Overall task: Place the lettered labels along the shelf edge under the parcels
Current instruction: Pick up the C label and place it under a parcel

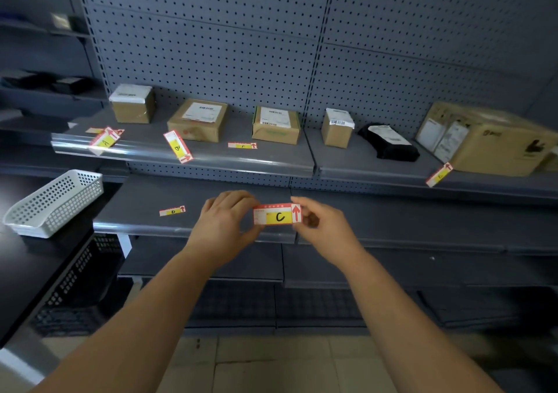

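Asker: Hands at this moment?
Watcher: Both busy with one thing: the red-and-white paper label with a yellow field and a black letter C, pinched at its left short end by the left hand and at the red-arrow end by the right hand. Held level in the air, in front of the lower grey metal shelf, not yet on any shelf edge.
Asker: And the other labels?
Watcher: Lying loose, not in order. Tilted over the front edge of the upper grey shelf: label A and label B. Flat, just beside the green-taped cardboard box: label F. Askew further right, before the large brown carton: label E. Alone on the lower shelf, well apart from every parcel: label D.
Asker: Possible trouble from here?
Watcher: Probably three kinds. First, a wrong place: by the order of letters, likely meant for under the third parcel, but with F lying there, easy to confuse. Second, a crooked seat: caused by pressing only one end onto the edge, giving a tilt like that of A and B. Third, a knock: caused by reaching up between B and F with both forearms, brushing one off the edge and down to the floor
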Motion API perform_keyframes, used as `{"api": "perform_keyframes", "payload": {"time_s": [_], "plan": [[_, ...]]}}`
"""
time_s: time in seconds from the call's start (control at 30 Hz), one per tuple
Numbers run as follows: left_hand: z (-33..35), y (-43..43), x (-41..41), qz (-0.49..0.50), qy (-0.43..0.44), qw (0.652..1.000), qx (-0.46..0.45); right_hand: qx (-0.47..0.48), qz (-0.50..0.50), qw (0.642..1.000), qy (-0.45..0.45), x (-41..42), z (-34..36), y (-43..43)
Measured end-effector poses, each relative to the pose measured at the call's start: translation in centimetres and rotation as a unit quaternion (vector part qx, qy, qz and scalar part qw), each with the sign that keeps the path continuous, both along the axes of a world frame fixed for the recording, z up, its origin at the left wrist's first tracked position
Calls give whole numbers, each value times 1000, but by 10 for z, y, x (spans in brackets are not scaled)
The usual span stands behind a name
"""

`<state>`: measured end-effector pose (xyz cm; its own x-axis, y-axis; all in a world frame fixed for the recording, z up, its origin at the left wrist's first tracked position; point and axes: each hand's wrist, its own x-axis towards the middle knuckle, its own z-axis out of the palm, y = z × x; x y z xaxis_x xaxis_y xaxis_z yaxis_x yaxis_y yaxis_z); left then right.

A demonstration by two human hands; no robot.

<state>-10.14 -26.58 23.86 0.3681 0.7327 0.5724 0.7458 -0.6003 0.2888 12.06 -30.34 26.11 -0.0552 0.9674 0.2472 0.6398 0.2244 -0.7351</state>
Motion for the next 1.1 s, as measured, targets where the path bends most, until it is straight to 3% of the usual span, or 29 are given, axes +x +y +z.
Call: {"api": "perform_keyframes", "payload": {"time_s": [0.4,0.77,1.1], "plan": [[10,116,55,64,-14,998,6,-3,7,997,81,48,13,132],[-25,177,61,112,21,993,-38,21,8,999,-35,73,14,219],[-41,205,70,103,34,994,-27,16,-10,999,-41,72,10,244]]}}
